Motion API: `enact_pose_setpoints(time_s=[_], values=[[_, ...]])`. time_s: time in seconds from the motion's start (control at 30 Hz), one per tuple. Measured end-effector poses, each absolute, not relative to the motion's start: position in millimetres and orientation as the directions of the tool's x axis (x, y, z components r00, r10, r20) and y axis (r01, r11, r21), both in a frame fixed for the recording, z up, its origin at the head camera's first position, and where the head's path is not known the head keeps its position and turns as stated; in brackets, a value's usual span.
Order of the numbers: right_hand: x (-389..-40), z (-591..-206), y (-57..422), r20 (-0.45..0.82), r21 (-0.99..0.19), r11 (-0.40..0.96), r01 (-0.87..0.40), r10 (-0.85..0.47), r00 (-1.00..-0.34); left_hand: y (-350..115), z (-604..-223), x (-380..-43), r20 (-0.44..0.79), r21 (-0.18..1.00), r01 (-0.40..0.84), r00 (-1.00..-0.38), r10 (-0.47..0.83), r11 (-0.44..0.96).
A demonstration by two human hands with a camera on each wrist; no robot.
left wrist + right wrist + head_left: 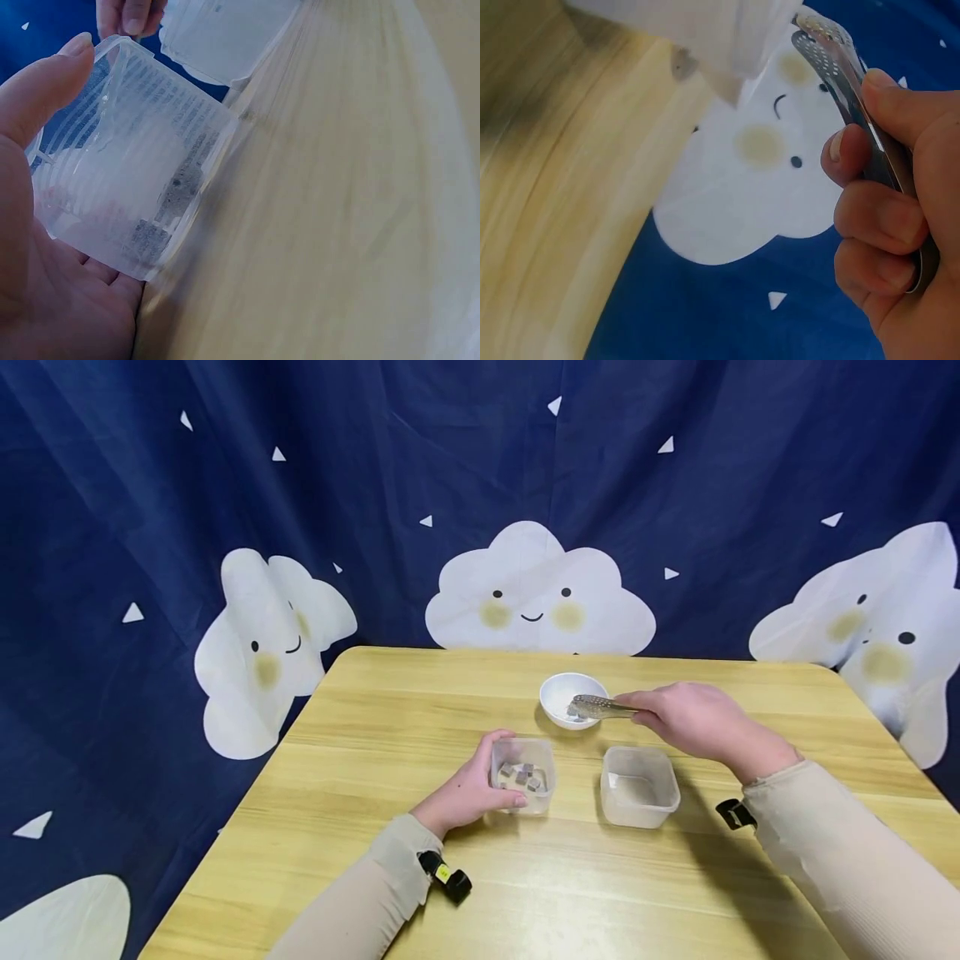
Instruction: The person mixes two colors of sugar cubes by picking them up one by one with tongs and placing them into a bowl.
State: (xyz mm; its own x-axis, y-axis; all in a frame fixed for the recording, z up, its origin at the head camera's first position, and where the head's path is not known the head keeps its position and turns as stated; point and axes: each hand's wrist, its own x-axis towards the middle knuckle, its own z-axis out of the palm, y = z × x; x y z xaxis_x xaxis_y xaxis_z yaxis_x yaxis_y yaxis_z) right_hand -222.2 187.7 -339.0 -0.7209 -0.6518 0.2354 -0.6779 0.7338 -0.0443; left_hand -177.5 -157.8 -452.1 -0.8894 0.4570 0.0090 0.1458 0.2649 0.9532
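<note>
My left hand [477, 783] grips a clear square plastic container [523, 802] by its side, thumb at the near wall and fingers behind. Several small grey cubes [525, 775] lie inside it; a few show through the wall in the left wrist view as speckled cubes [180, 187]. With my right hand [693, 720] I hold metal tongs [602, 707], perforated at the tips. Those tips are over the white bowl [553, 693], where some grey pieces show beside them. In the right wrist view the fingers curl round the tongs [881, 154]. Whether the tips pinch a cube cannot be made out.
A second clear square container [640, 814] stands on the wooden table [375, 760], right of the held one and nearer than the bowl. Behind the table's far edge hangs a dark blue curtain [390, 468] with white clouds.
</note>
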Motion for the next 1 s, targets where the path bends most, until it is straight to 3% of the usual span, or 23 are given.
enact_pose_setpoints(time_s=[0.6, 1.0], values=[[-225.4, -341.9, 187.0, 0.204, -0.066, 0.747, -0.662, -0.639, -0.742, -158.2, -454.6, -177.7, 0.025, 0.947, 0.167, -0.889, 0.456, 0.274], [-203.6, -329.1, 158.5, 0.258, -0.057, 0.635, -0.770, -0.736, -0.626, -158.8, -454.8, -178.0, 0.026, 0.951, 0.165, -0.885, 0.465, 0.261]])
